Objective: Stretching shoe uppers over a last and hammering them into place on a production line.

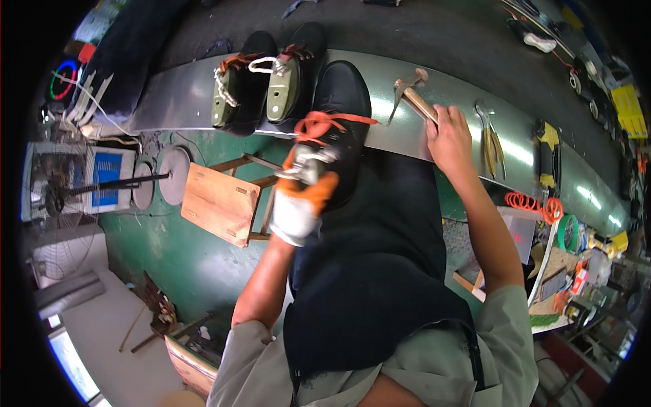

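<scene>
My left hand (302,207), in an orange and white glove, is closed on the heel end of a black shoe (342,91). The shoe has orange laces (325,125), and its toe lies over the metal bench strip (380,74). Something pale and shiny shows at its opening, partly hidden by the glove. My bare right hand (451,139) is closed around the wooden handle of a hammer (415,95), whose metal head is over the strip. Two more black shoes, a left one (254,51) and a right one (305,44), stand beside it with green lasts and white cord loops.
Pliers (489,142) with yellowish handles lie right of my right hand, before a black and yellow tool (546,152). A wooden stool (222,203) stands on the green floor at left, near a fan (57,193). An orange coiled hose (522,201) is at right.
</scene>
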`<state>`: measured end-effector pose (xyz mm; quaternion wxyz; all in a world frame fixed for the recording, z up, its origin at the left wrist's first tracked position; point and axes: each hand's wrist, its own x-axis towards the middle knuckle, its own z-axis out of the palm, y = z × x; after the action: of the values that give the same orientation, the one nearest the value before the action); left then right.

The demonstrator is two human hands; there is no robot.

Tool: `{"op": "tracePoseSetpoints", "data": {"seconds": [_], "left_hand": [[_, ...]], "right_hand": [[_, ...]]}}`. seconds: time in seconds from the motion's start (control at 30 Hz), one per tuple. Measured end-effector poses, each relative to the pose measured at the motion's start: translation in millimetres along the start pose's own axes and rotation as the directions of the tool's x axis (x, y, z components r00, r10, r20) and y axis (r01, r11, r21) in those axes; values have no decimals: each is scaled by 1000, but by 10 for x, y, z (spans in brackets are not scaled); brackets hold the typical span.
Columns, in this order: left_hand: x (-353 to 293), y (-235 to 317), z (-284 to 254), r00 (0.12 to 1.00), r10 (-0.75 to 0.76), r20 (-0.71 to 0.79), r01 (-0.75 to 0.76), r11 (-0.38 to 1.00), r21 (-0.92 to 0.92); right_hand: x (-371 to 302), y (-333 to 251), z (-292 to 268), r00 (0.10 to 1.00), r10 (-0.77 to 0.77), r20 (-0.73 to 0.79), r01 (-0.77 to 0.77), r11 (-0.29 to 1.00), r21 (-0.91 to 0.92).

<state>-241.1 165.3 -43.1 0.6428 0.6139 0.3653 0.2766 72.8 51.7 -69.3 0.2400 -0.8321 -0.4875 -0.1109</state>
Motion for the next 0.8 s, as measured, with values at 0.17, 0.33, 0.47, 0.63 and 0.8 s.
{"op": "tracePoseSetpoints", "data": {"seconds": [0.17,0.33,0.47,0.63,0.8], "left_hand": [[437,7,-240,990,-130,54,140,927,-348],[1045,143,88,952,-242,185,293,893,-342],[907,499,187,994,104,-41,-21,530,848],[905,920,508,735,621,272,-511,244,824],[1162,586,869,936,307,174,-243,203,949]], "right_hand": [[207,58,-29,985,132,107,-135,991,18],[155,-80,-521,903,416,109,-425,828,365],[-148,-343,-829,902,416,118,-387,655,649],[-173,-503,-739,926,320,201,-369,650,665],[107,-795,-1092,991,127,33,-110,670,734]]}}
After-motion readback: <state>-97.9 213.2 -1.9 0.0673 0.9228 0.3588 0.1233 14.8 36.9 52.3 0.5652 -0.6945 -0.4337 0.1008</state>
